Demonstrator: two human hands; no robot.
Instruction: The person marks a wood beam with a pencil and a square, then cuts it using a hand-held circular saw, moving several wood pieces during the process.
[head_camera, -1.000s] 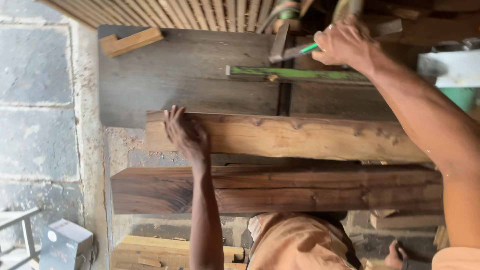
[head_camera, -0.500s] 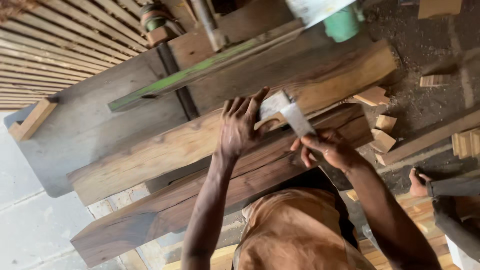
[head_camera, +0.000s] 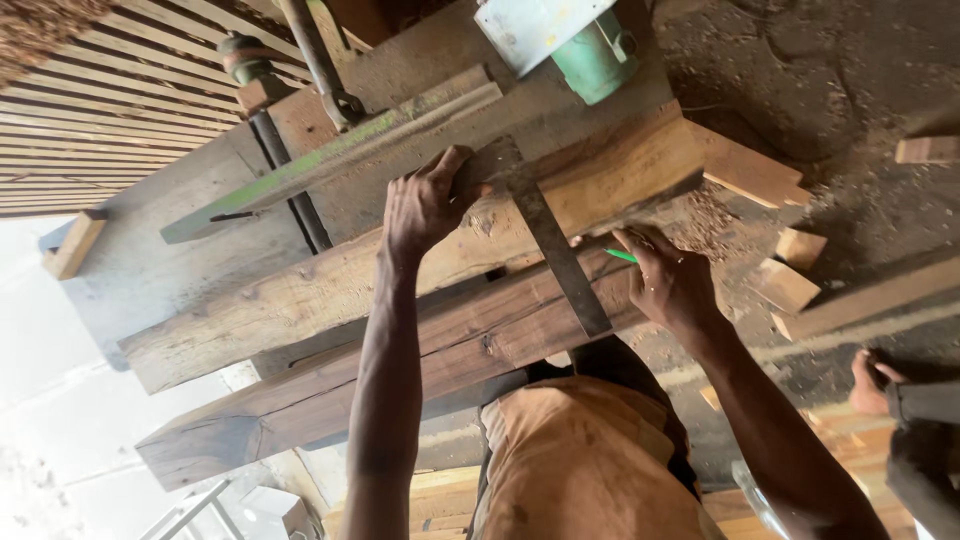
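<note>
— Where the upper beam (head_camera: 330, 290) lies across the desk (head_camera: 170, 270), what is the left hand (head_camera: 425, 205) doing?

— It grips the short arm of a metal square (head_camera: 545, 235), fingers curled over its corner and pressing it onto the beam's top edge. The long arm of the square runs down across that beam and onto the darker beam (head_camera: 330, 395) just below it.

— And the right hand (head_camera: 670, 285)?

— It is closed around a green pencil (head_camera: 621, 256), whose tip sits beside the square's long arm, on the wood near the seam between the two beams.

— How do the beams lie?

— Side by side, touching along their length, both slanting from lower left to upper right in the head view. Sawdust (head_camera: 705, 220) is piled on the upper beam's right end.

— What else is around?

— A long green-painted rail (head_camera: 330, 160) lies on the desk above the beams, a green motor (head_camera: 595, 55) sits beyond it, and small wood offcuts (head_camera: 785, 280) are scattered on the dusty floor (head_camera: 830, 120) to the right.
</note>
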